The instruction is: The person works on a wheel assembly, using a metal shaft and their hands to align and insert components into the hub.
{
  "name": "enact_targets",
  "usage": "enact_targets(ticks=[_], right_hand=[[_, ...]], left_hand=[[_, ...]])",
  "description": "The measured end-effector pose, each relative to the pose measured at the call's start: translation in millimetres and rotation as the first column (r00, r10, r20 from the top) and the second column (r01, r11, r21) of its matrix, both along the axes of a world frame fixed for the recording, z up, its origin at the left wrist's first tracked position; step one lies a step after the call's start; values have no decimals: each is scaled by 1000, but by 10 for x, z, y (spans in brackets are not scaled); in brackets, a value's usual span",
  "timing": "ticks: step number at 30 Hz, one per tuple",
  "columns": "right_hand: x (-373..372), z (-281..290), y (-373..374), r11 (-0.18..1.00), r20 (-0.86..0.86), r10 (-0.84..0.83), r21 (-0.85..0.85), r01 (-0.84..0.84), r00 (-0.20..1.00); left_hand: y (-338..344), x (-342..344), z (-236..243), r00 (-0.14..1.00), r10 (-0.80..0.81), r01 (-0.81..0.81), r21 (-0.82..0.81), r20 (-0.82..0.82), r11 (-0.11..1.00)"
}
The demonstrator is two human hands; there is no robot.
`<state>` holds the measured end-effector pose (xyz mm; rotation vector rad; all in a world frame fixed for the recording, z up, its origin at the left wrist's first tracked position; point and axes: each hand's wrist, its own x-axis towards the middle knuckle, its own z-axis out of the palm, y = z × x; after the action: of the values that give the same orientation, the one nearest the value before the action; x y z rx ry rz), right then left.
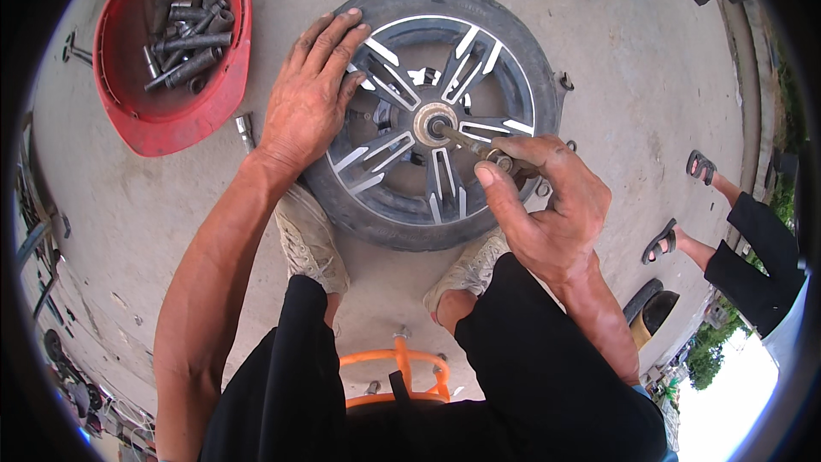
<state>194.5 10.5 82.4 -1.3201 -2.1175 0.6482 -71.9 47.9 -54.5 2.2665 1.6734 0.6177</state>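
Observation:
A wheel [441,173] with a black tyre and dark, silver-faced spokes lies flat on the ground in front of my shoes. My left hand [310,90] rests on its left side, palm down, fingers stretched over the tyre and the rim edge. Between the thumb and fingers of my right hand [556,205] is the outer end of a metal axle [462,140] with a nut-like end. The axle slants down to the left, and its far end meets the centre of the round hub [422,125]. How deep it sits there I cannot tell.
A red upturned helmet [116,133] full of metal sockets stands at the far left. Beside my left wrist lies a socket tool [245,130]. Small metal pieces [566,81] lie right of the wheel. Another person's sandalled foot [660,242] is at the right. An orange frame [399,364] is beneath me.

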Motion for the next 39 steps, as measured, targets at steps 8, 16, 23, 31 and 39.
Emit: enact_targets(ticks=[8,16,23,31,39], right_hand=[[-12,4,-53,1000,-14,27,9,-27,1000],[-9,10,-63,1000,-7,-12,7,12,1000],[1,16,-10,1000,-29,18,-21,-19,999],[-24,17,-80,998,-52,2,-60,-5,999],[-39,-1,-39,969,-77,-68,-243,47,995]], left_hand=[[-4,6,-6,1000,4,-4,0,-13,1000],[23,19,2,1000,-3,3,6,2,1000],[-1,6,2,1000,2,-1,-9,12,1000],[4,21,8,1000,-1,1,11,6,1000],[6,8,46,1000,-11,12,-11,27,1000]])
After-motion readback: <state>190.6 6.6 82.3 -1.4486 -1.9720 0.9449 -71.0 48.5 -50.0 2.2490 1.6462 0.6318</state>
